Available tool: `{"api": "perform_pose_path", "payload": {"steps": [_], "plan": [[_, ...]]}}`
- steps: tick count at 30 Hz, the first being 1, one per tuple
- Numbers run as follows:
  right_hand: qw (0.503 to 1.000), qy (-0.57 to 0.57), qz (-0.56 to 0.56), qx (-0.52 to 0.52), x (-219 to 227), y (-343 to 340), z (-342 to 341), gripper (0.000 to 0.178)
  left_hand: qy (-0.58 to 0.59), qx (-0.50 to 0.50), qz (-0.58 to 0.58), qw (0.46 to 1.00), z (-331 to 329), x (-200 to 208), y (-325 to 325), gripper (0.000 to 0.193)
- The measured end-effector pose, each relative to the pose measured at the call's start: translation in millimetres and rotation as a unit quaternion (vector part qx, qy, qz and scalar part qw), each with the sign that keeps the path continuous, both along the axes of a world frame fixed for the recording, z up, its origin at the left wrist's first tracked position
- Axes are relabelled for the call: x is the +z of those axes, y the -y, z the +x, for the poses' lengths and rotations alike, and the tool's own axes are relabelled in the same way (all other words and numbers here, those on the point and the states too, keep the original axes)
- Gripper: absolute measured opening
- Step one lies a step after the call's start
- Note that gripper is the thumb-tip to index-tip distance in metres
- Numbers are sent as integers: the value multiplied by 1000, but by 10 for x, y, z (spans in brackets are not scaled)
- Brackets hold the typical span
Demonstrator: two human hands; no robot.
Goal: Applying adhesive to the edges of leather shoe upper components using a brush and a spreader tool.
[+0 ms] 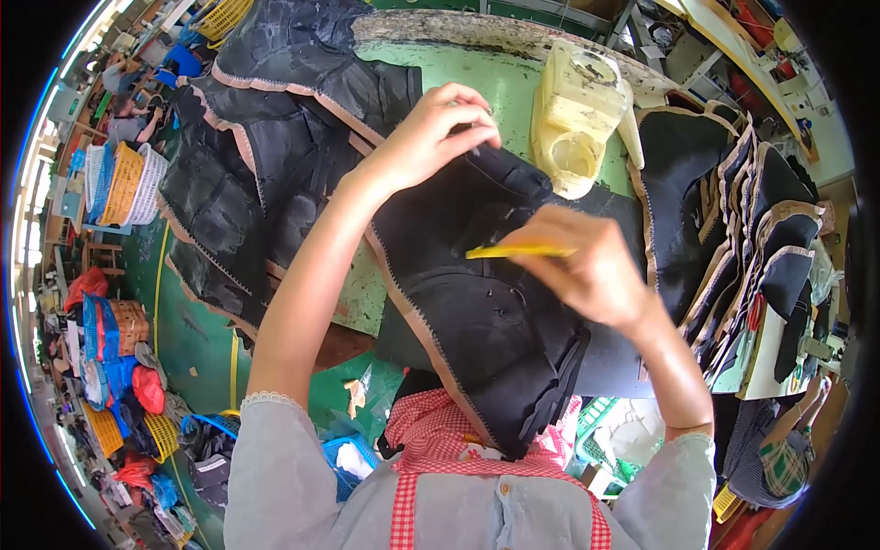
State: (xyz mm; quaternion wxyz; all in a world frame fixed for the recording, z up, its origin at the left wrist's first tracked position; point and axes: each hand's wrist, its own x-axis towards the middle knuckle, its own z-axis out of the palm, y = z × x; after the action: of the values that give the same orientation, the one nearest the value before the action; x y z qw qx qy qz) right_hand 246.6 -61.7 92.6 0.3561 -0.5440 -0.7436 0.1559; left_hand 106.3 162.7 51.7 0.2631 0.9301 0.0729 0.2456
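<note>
In front of me lies a black, soft-looking sewn piece (pixel 458 302) with a tan zigzag-edged strip along its left side. Its lower end hangs over the table's near edge against my checked apron. My left hand (pixel 449 128) is at the far end of the piece, fingers curled at a folded black part (pixel 509 170). My right hand (pixel 582 261), smeared by motion, is closed on a thin yellow stick-like tool (pixel 518 250) above the middle of the piece. The tool's working end cannot be made out. Just beyond it stands a yellowed plastic container (pixel 582 96) with a round opening.
Similar black pieces are heaped at the left (pixel 229 174), and a row of them (pixel 724 211) stands at the right. A worn pale board (pixel 458 32) edges the green table's far side. Baskets and bags (pixel 119 339) line the left floor. Other people work at far left and lower right.
</note>
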Motion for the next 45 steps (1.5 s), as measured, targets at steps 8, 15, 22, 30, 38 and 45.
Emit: {"api": "perform_pose_path", "payload": {"steps": [8, 15, 22, 30, 38, 45], "plan": [[933, -225, -14, -282, -9, 91, 762, 23, 16, 76, -97, 992, -1100, 56, 762, 25], [937, 39, -13, -346, -574, -306, 988, 21, -126, 56, -51, 989, -1182, -333, 1484, 62], [816, -428, -165, -353, -539, 161, 1554, 13, -28, 71, -222, 972, -1088, -342, 1631, 57], [929, -264, -230, -118, -162, -26, -45, 20, -2, 242, -132, 961, -1320, -610, 1364, 49], [965, 168, 143, -144, -309, -487, -644, 22, 82, 275, -191, 939, -1253, -768, 1424, 49], [949, 247, 86, -176, -642, -922, -918, 18, 162, 303, -202, 917, -1303, -887, 1404, 40]]}}
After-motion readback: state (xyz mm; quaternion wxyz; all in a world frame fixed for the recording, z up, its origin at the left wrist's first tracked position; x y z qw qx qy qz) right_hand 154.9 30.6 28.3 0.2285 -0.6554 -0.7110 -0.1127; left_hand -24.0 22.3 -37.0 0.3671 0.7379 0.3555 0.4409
